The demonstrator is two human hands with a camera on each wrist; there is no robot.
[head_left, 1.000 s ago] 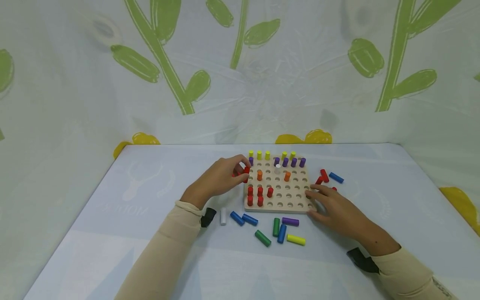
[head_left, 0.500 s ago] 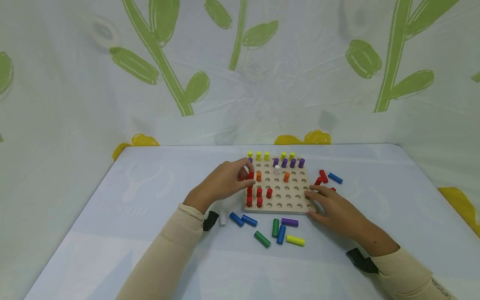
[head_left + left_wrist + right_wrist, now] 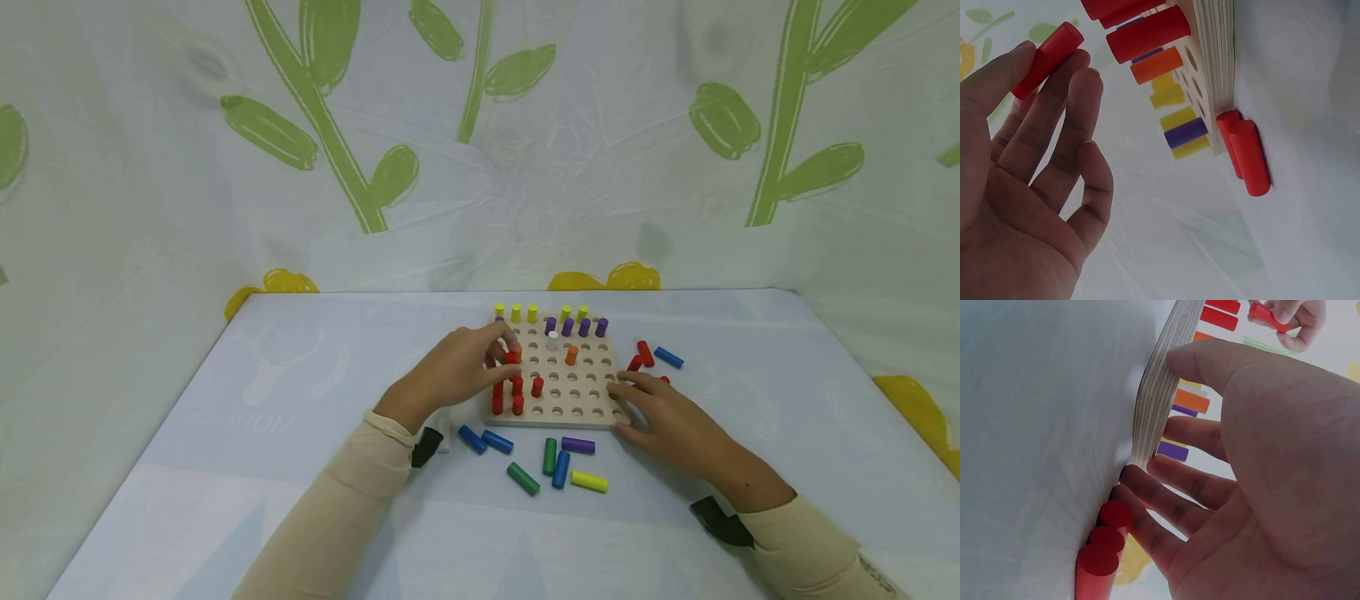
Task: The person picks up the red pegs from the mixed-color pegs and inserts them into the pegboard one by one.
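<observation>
My left hand pinches a red peg between thumb and fingertips, over the left side of a wooden pegboard. In the left wrist view the peg is tilted and apart from the board. My right hand rests at the board's right edge with fingers spread, thumb and fingertips against its side. Red pegs stand at the front left of the board. Yellow pegs line the back row, with purple pegs just in front. A white peg and an orange peg stand mid-board.
Loose pegs lie before the board: blue, green, purple, yellow and a partly hidden white one. Red pegs and a blue peg lie to the right. Two red pegs lie along the left side.
My left hand has moved rightward over the board from its left edge, carrying the red peg. My right hand has stayed at the right edge.
</observation>
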